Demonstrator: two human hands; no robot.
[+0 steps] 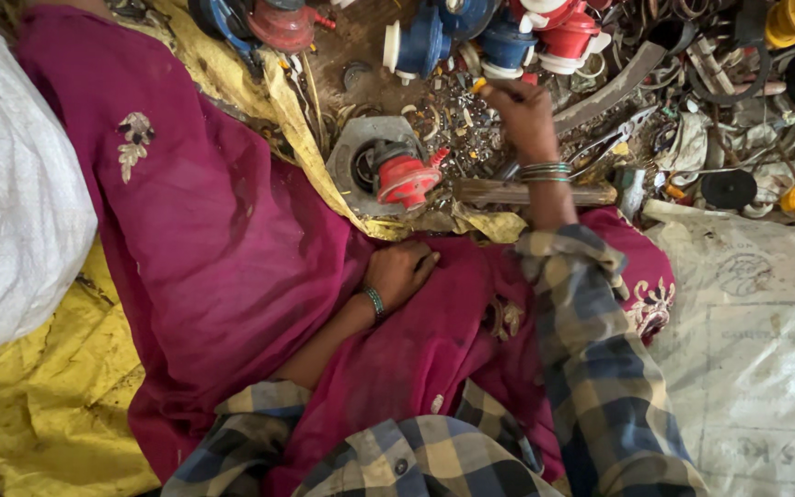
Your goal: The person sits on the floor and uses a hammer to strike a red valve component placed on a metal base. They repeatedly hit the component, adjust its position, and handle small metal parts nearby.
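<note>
Two hands: both bare, sleeves in blue and cream check
Magenta cloth point(223, 248): draped across the lap, filling the middle of the view, with a small embroidered sprig near its upper left
White sack point(11, 184): bulging at the left edge, over yellow cloth point(39, 396)
Printed sheet point(756, 350): pale, lying flat on the right
Scrap pile point(471, 120): small metal bits spread above the lap, with blue and red plastic fittings point(499, 37) behind it
Red-capped part point(402, 175): sits on a grey metal housing, just left of the pile (near the lap's edge)
Wooden handle point(526, 193): lies across, just below the right wrist
Right hand point(524, 115): reached into the scrap pile, fingers closed round a thin yellow-tipped tool point(480, 85), bangles at the wrist
Left hand point(402, 271): resting on the magenta cloth, fingers loosely curled, holding nothing that can be seen
</note>
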